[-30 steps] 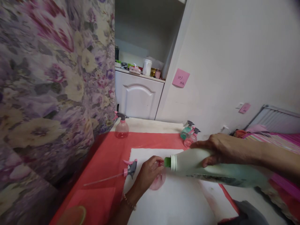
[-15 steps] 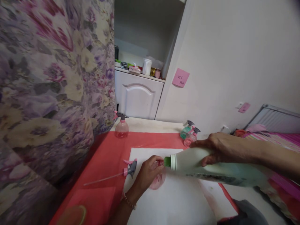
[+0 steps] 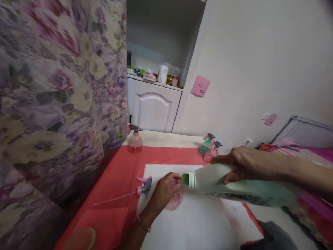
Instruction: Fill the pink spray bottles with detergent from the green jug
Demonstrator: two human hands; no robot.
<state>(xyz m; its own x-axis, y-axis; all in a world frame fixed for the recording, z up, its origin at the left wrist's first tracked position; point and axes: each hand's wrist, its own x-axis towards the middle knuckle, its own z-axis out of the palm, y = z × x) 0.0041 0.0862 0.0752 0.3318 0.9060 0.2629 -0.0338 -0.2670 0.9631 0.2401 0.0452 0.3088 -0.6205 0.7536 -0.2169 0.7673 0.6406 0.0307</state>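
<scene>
Apparently mid-pour: large pale-green bottle [image 3: 249,190] laid sideways to a headless pink spray bottle [image 3: 176,202], lower centre of frame.
Right hand [image 3: 241,166], right of frame, wraps the big bottle from above, thumb on the near side; left hand [image 3: 164,190] has its fingers closed round the spray bottle's neck over the white cloth [image 3: 195,225]. Green spout [image 3: 185,179] close at that neck; contact and flow cannot be told. Trigger spray head [image 3: 146,187] lies off, left of the left hand, tube pointing lower left. Judgement: filling step; the move calls for a steady neck, spout lined up, tilt controlled.
</scene>
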